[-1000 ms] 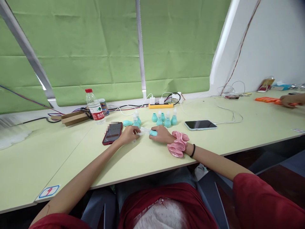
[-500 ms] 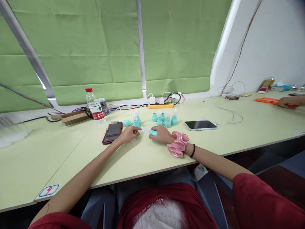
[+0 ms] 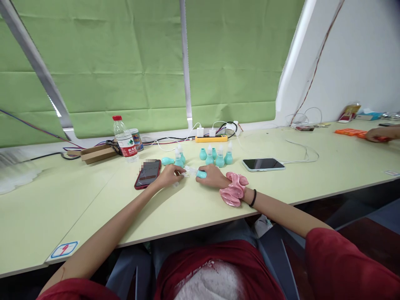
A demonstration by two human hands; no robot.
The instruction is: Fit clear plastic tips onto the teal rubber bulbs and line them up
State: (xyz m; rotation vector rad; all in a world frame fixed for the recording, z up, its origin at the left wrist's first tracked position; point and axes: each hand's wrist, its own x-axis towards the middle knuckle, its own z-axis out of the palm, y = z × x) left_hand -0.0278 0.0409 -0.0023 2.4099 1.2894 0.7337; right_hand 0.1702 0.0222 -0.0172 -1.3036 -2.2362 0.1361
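A teal squeeze bulb with a clear nozzle, a nasal aspirator (image 3: 201, 174), lies in the closed fingers of my right hand (image 3: 214, 176), its nozzle pointing left. My left hand (image 3: 169, 176) is closed in a pinch at the nozzle's end, on what looks like a small clear plastic piece; its exact shape is too small to tell. More clear plastic pieces (image 3: 185, 175) lie under and beside these fingertips. Behind my hands stand several teal aspirators (image 3: 219, 161), some with clear nozzles. One teal bulb (image 3: 168, 161) lies on its side beyond my left hand.
A red-cased phone (image 3: 148, 174) lies left of my hands, another phone (image 3: 263, 164) to the right on a cable. A water bottle (image 3: 126, 143), a can (image 3: 136, 139) and a cardboard tray (image 3: 98, 153) stand back left. Behind is a yellow power strip (image 3: 211, 138). Another person's hand (image 3: 379, 133) touches orange pieces.
My left fingertips have shifted very slightly away from the nozzle's end, showing more of the clear tip. My right hand keeps its hold on the aspirator.
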